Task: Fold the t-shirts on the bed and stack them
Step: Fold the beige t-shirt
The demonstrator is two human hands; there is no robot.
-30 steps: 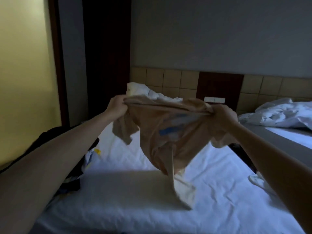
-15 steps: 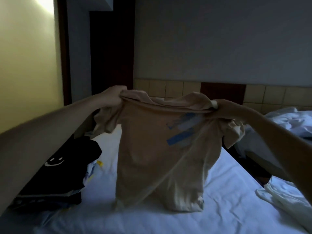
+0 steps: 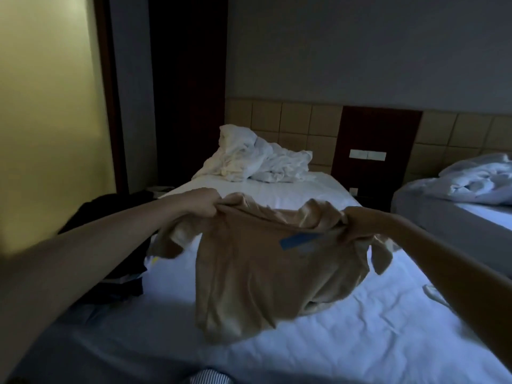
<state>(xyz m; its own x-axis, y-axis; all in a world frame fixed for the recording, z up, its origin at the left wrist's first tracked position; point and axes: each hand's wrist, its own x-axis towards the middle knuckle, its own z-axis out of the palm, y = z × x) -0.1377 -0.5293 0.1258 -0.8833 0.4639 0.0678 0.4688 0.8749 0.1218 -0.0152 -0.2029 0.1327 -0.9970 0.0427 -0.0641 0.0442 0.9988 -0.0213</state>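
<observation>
Dim light fills a twin-bedded room, where a white-sheeted bed serves as the work surface and a heap of rumpled white bedding lies at its head. A person holds a tan t-shirt by its shoulders over the middle of the mattress. The left hand grips a bunch of cloth at one shoulder and the right hand grips the other, both fists closed tight on the fabric. The garment hangs between and below the two hands, its blue chest print turned toward the holder and its short sleeves drooping at either side. Its lower edge appears to rest on the sheet. The step under way looks to be the laying-out before folding. The next move likely calls for lowering both shoulders evenly and drawing the shirt flat, so the bunched lower half smooths out rather than creasing under itself. A dark pile of clothes sits at the bed's left edge, just beside the left forearm; whether it is the finished stack cannot be told. A second bed stands to the right.
</observation>
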